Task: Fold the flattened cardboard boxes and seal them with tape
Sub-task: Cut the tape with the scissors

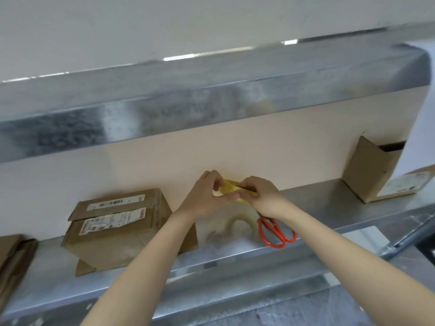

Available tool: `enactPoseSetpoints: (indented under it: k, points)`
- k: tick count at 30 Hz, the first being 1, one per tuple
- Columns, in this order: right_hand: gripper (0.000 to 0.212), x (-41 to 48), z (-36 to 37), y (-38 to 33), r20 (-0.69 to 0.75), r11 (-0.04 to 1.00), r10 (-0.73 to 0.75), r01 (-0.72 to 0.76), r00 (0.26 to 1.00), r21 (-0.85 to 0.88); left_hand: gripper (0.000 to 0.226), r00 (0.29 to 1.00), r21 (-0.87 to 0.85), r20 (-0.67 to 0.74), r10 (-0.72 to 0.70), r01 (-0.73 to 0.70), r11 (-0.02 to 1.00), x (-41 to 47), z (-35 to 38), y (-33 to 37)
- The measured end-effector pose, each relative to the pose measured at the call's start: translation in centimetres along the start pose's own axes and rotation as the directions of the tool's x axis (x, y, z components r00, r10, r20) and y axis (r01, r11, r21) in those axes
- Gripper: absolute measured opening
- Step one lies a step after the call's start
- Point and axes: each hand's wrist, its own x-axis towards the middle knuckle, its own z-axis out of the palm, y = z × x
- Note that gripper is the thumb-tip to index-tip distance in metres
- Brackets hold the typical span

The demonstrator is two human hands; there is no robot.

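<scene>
Both hands are raised over a metal shelf (324, 203). My left hand (207, 196) and my right hand (261, 196) together pinch a yellowish roll of tape (229, 188) held up between them, fingers curled round its rim. Below the hands, a second, clear tape roll (240, 225) stands on the shelf; it is blurred. Orange-handled scissors (276, 232) lie just right of it, partly hidden by my right wrist. A folded cardboard box (117, 227) with white labels sits on the shelf to the left, its top flaps slightly raised.
An open cardboard box (369, 170) lies on its side at the shelf's right end, with a labelled box (404, 184) beside it. Flattened cardboard (11, 260) is stacked at the far left. A metal duct (188, 109) runs overhead against the wall.
</scene>
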Motion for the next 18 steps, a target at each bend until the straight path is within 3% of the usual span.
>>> enactPoseSetpoints:
  k: [2,7,10,15,18]
  points:
    - [0.021,-0.1,-0.6,0.3,-0.009,0.999,-0.007,0.008,1.0,0.034,0.038,1.0,-0.031,0.011,-0.003,0.003,1.0,0.5,-0.2,0.6]
    - [0.013,-0.5,-2.1,1.3,-0.054,0.995,0.002,0.003,0.999,0.095,0.023,0.975,-0.076,0.149,-0.164,0.176,0.981,1.5,-0.6,1.5]
    - [0.013,-0.7,-2.7,1.7,-0.064,0.995,0.023,-0.016,0.998,0.095,0.023,0.958,-0.189,0.234,-0.168,0.214,0.958,1.4,-0.7,2.7]
    - [0.026,-0.5,-3.1,1.6,-0.061,0.992,0.109,-0.105,0.992,0.064,0.02,0.973,-0.29,0.144,-0.179,0.215,0.933,1.9,-0.2,4.3]
    - [0.046,-0.4,-3.4,1.1,-0.037,0.986,0.166,-0.165,0.986,0.014,0.017,0.977,-0.297,0.115,-0.179,0.206,0.932,2.2,0.1,4.7]
